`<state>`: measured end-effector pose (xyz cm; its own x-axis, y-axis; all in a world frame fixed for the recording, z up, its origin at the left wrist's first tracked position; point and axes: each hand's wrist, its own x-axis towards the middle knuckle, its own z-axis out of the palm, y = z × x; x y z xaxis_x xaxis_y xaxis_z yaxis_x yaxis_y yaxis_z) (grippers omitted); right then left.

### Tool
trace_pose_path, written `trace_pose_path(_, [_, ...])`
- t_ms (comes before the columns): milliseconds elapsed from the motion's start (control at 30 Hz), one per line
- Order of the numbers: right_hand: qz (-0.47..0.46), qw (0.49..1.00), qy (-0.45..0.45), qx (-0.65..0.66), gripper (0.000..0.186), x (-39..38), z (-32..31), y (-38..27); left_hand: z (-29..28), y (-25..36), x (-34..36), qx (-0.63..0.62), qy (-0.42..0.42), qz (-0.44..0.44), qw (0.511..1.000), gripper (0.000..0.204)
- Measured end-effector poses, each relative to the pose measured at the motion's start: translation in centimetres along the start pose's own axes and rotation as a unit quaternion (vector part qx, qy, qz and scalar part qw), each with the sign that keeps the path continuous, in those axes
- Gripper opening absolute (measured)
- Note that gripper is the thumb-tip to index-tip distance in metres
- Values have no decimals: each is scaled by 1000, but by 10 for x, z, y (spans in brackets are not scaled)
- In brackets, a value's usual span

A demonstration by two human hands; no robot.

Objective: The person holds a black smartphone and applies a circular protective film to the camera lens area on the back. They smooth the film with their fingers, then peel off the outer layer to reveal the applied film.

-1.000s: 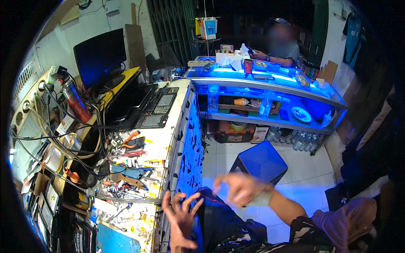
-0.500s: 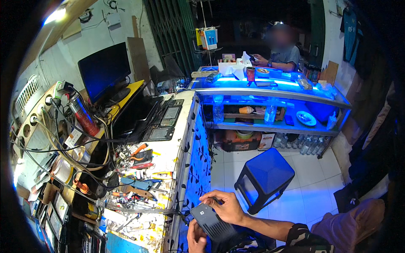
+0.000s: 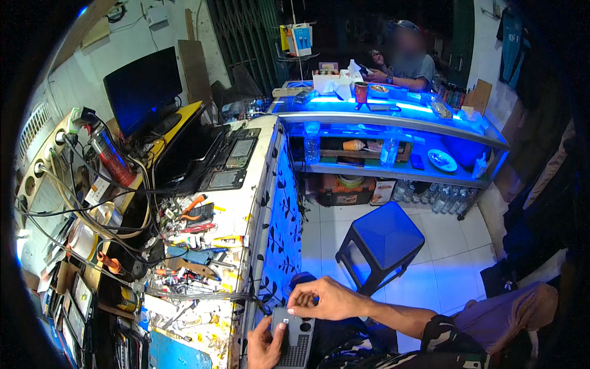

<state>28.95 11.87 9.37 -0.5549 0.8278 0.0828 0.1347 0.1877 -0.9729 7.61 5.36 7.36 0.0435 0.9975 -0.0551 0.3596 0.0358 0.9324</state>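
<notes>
A flat, dark grey rectangular device [image 3: 297, 347] with a dotted grille, a small white square and dark round spots near its top stands tilted at the lower middle. My left hand [image 3: 265, 345] is closed round its left side, thumb lying on the face. Curled over the top edge, my right hand [image 3: 322, 299] has thumb and fingertips pinched at the upper left corner. Anything small between those fingertips is too small to tell. Beside my left hand is the cluttered workbench [image 3: 212, 344].
Pliers with orange handles [image 3: 195, 208], loose cables and several small tools cover the bench. A monitor [image 3: 144, 89] stands behind them. Ahead is a blue plastic stool [image 3: 382, 237], with a lit glass counter [image 3: 393, 123] beyond it. Across the counter sits another person [image 3: 409, 64].
The device has turned more upright, its face towards me, and both hands have shifted left and slightly down with it. My left thumb now lies on its face. The view has tilted slightly.
</notes>
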Motion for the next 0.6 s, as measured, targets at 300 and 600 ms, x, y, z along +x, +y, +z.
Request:
trace_pose_path(300, [-68, 996, 30, -40, 19, 10, 2, -21, -12, 36, -4, 15, 24, -14, 999, 31])
trace_pose_path(600, [-63, 998, -19, -8, 9, 16, 9, -33, -25, 51, -17, 39, -41, 11, 998, 19])
